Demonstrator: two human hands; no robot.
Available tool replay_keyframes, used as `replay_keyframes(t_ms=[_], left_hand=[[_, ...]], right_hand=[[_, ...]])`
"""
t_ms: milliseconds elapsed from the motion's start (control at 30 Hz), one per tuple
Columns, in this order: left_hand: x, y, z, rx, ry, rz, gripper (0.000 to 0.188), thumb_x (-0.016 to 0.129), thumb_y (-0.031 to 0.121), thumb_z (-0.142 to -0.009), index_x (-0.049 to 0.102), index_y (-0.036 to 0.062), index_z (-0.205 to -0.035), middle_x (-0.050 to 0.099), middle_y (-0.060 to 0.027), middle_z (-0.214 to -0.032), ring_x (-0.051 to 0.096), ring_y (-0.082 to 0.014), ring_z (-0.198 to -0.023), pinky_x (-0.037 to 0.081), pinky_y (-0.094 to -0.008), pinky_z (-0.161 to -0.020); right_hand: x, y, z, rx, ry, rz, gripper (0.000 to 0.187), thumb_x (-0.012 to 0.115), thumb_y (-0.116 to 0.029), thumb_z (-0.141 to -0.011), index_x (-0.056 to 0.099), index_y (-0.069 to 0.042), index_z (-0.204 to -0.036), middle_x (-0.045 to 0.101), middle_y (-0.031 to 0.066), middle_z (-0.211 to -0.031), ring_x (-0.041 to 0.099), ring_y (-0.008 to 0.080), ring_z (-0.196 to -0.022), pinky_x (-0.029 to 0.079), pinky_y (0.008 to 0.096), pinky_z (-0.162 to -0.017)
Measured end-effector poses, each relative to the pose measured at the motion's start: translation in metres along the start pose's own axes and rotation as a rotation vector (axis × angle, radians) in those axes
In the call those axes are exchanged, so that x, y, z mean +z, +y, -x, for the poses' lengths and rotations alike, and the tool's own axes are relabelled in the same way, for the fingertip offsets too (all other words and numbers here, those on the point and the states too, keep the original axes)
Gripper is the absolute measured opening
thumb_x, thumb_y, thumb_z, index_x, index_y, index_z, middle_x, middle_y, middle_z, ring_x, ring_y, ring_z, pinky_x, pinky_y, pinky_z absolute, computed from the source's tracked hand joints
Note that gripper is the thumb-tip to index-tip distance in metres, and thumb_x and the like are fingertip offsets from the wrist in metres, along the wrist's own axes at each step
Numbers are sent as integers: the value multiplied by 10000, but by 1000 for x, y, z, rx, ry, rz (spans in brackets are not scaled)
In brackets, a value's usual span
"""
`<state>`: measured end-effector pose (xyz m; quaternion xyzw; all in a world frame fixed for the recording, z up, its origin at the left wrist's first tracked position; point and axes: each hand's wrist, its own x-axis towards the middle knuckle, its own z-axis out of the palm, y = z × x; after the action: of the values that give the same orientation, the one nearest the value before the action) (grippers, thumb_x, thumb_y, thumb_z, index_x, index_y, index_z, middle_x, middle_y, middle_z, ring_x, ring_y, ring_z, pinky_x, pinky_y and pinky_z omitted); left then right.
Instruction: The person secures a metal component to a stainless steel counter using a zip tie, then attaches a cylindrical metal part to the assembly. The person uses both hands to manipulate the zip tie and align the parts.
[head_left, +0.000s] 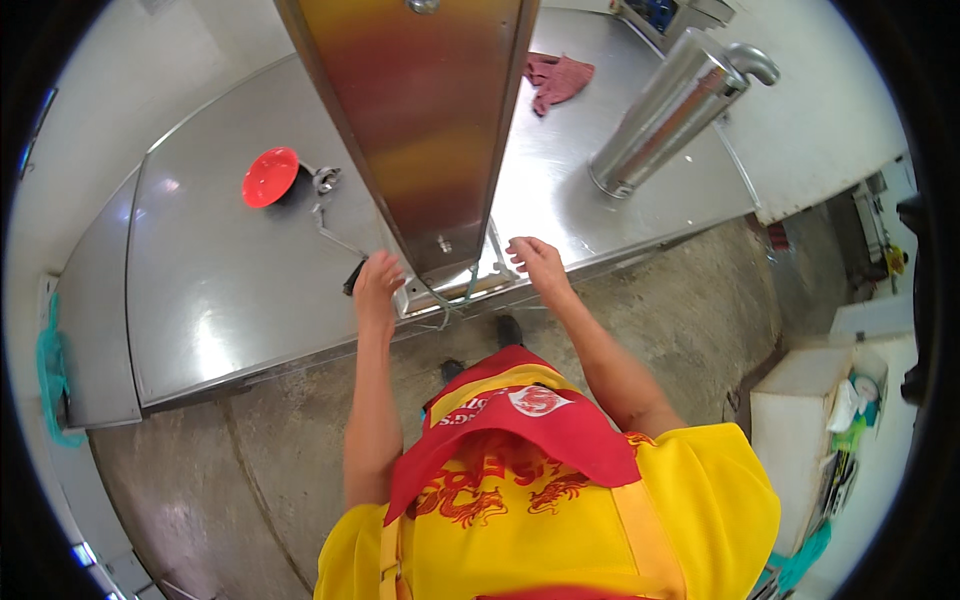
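A tall steel column-shaped machine (pixel 425 120) rises in front of me from a low base frame at the table's front edge. My left hand (pixel 378 290) is just left of its foot, with loosely bent fingers and nothing seen in them. Beside that hand is the black grip (pixel 353 277) of a bent metal crank (pixel 335 238); whether they touch is unclear. My right hand (pixel 538 264) is raised right of the foot, its fingers apart and bare. A thin greenish cord (pixel 471 285) hangs around the foot between my hands.
On the steel table (pixel 230 290), a red bowl (pixel 271 178) lies left beside a small metal fitting (pixel 326 180). Right stands a tall steel cylinder (pixel 665 115) with a curved spout. Behind lies a reddish cloth (pixel 562 80). A white cabinet (pixel 790 420) stands right across the concrete floor.
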<state>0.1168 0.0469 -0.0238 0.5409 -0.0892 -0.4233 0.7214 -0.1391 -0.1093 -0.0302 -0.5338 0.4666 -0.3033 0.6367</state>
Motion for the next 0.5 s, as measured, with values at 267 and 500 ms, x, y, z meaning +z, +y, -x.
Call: replay_keyframes(t_ms=[267,500], left_hand=[[15,-21,-83,-139,-386,139,402,608,213,-999,545,21,-1347,607,-87,-1291,587,-225,-1153,511,-371,-966],[-9,-18,-82,-49,-386,181,316,635,199,-974,609,33,-1242,665,-66,-1160,639,-215,-1039,536,-363,-902]], right_hand=[[58,6,-102,-93,-460,358,437,583,-423,-985,705,-5,-947,675,78,-816,602,201,-709,502,379,-675],[75,-18,-86,365,-572,-202,368,558,-391,-1018,718,-80,-903,654,9,-755,559,135,-654,423,323,-612]])
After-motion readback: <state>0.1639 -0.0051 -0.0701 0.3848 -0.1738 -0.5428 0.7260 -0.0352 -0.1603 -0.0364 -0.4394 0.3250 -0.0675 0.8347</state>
